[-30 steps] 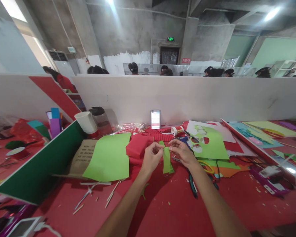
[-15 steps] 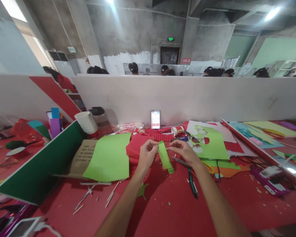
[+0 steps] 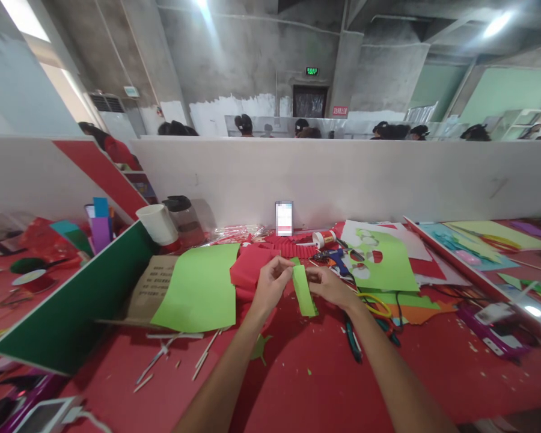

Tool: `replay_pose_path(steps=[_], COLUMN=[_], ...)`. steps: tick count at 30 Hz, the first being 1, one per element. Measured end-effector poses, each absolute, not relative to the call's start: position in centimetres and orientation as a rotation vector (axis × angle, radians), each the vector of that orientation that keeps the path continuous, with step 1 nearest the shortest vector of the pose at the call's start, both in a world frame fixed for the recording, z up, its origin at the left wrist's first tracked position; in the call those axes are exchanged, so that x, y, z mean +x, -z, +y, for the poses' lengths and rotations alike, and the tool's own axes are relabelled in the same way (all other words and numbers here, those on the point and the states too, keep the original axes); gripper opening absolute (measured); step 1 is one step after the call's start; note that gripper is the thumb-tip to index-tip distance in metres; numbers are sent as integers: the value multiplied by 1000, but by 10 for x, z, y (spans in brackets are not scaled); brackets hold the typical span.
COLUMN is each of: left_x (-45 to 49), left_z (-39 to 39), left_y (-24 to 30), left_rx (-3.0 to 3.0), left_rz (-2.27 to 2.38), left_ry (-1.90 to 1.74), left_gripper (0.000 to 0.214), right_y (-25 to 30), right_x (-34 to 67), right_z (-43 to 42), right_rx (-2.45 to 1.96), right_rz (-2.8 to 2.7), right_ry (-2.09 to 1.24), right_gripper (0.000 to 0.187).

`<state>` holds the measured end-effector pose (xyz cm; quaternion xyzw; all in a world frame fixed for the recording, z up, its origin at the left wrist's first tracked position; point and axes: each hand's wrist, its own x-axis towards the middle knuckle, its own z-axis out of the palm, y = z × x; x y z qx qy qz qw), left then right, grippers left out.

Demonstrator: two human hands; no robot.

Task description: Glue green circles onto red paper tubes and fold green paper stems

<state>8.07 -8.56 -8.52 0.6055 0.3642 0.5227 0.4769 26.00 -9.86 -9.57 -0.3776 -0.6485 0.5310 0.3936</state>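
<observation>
A narrow pleated green paper strip (image 3: 303, 291) hangs between my two hands above the red table (image 3: 306, 385). My left hand (image 3: 269, 282) pinches its upper left edge, fingers closed. My right hand (image 3: 327, 284) grips the strip from the right side, fingers closed on it. Just behind my hands lie folded red paper (image 3: 249, 267) and a pleated red paper band (image 3: 293, 246). A large light green sheet (image 3: 199, 287) lies to the left of my left hand.
A phone (image 3: 284, 218) leans on the white partition (image 3: 342, 177). A glue tube (image 3: 324, 239), a cut green sheet (image 3: 383, 261), scissors (image 3: 354, 340), a white cup (image 3: 157, 225), a green board (image 3: 72, 300) and wooden sticks (image 3: 202, 355) lie around. People sit beyond the partition.
My hands drew closer together on the green strip, and the right hand shifted left and slightly lower. The strip now hangs more upright between them.
</observation>
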Motion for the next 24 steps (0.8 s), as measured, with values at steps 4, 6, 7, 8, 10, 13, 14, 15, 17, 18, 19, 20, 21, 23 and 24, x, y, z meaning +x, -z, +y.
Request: replay_pose_path(steps=[4,6,7,8,10,13,14,15,17,18,19,20,21,23,24], left_x=[82,83,84,84,84,83,83,83,83,82,82,81,81,79,78], left_z=[-87,-88,-88,-87,-87,-86,-86,-86,-87,-88,-88,-89,-89,-90,-90], left_y=[86,88,89,90,91,92,92,92,92,91,91,91,91,90,90], left_rx=[1535,1586,1617,1646,1695,1728,1735,1744,1770,1791,1822,1866,1924,2068,2141], left_rz=[886,874,872,871,864,844,840,837,832,831,837,847,860,883,885], left_ry=[-1228,-1210,-1204,-1199,-1188,-1164,-1160,-1158,-1158,-1157,-1155,-1154,-1150,-1138,-1130], left_gripper=[13,13,13,13,13,12,12,11,10,9,9,9,9,10,10], right_y=[94,92,90,89,88,89,89,90,91,92,92,93,93,94,95], right_x=[259,259,259,259,258,258,258,258,259,259,259,259,260,260,260], right_z=[-98,-99,-100,-100,-101,-100,-99,-99,-98,-98,-97,-97,-97,-97,-96], right_rx=[-1027,-1031,-1030,-1033,-1052,-1075,-1077,-1077,-1078,-1077,-1076,-1074,-1070,-1064,-1064], right_rz=[-1516,-1461,-1458,-1470,-1513,-1540,-1537,-1528,-1501,-1484,-1461,-1437,-1412,-1368,-1355], right_ry=[-1229,-1221,-1211,-1188,-1116,-1044,-1037,-1032,-1046,-1066,-1089,-1113,-1134,-1158,-1165], right_gripper=[30,32,31,29,25,21,20,18,17,16,17,18,18,20,21])
